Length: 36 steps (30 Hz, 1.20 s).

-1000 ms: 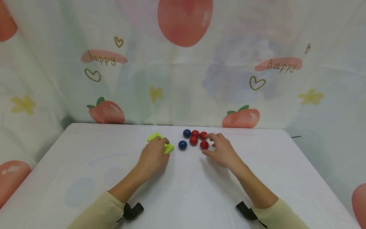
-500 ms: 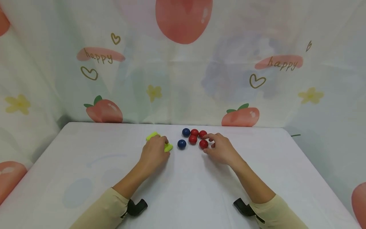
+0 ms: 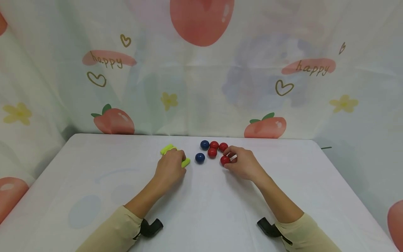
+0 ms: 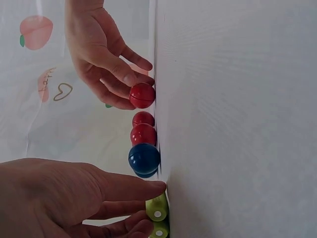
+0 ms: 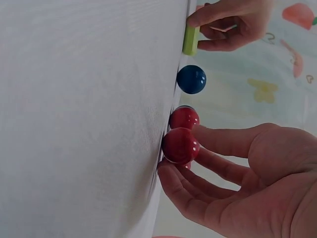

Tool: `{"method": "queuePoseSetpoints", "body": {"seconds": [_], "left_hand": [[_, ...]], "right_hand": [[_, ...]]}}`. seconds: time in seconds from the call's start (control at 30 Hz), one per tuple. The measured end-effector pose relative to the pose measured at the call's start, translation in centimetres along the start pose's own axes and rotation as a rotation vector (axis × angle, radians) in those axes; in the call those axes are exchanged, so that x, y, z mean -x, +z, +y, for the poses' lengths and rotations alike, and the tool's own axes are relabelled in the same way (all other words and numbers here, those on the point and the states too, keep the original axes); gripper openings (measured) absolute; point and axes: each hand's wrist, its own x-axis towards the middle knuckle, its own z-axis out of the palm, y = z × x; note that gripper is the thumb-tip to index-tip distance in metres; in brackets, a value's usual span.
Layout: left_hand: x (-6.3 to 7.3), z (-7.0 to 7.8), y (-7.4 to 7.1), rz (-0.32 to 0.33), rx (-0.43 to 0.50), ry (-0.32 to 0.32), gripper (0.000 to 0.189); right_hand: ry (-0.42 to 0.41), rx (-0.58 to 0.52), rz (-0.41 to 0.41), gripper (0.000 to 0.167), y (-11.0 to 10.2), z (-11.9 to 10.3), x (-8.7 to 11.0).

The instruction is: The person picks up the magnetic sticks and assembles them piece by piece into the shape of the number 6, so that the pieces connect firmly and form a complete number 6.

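Near the back of the white table my right hand (image 3: pixel 245 164) holds the nearest red ball (image 3: pixel 224 160) between thumb and fingers. The right wrist view shows the thumb on one side of that ball (image 5: pixel 179 147) and the fingertips curled beneath it. To the left, my left hand (image 3: pixel 169 168) grips a yellow-green rod (image 3: pixel 186 162), thumb at its near side and fingers behind. A second yellow-green rod (image 3: pixel 166 149) lies just beyond that hand, partly covered by it. In the left wrist view, white round spots mark the ends of both rods, one of them the nearer rod (image 4: pixel 157 210).
Between the hands are two blue balls, the front one (image 3: pixel 199 158) apart and the back one (image 3: pixel 204 145) beside a red ball (image 3: pixel 214 145). Two more red balls lie close by, one in front (image 3: pixel 212 153) and one at right (image 3: pixel 223 147). A printed curtain (image 3: pixel 195 105) hangs behind the table.
The nearest red ball has shifted slightly toward my right hand, whose fingers have closed in around it. My left hand stays at the yellow-green rod, almost still. The head view has shifted slightly.
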Motion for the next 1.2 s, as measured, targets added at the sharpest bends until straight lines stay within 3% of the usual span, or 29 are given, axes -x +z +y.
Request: {"method": "queuePoseSetpoints", "body": {"seconds": [0.87,1.2], "left_hand": [[0.8,0.3,-0.3,0.020,-0.070,0.018,0.024],[1.1,0.8,-1.3,-0.022,0.039,0.051,0.027]], "right_hand": [[-0.003,-0.021,-0.013,0.026,-0.2,0.0,0.0],[-0.003,-0.027,-0.040,0.027,-0.6,0.0,0.3]]}}
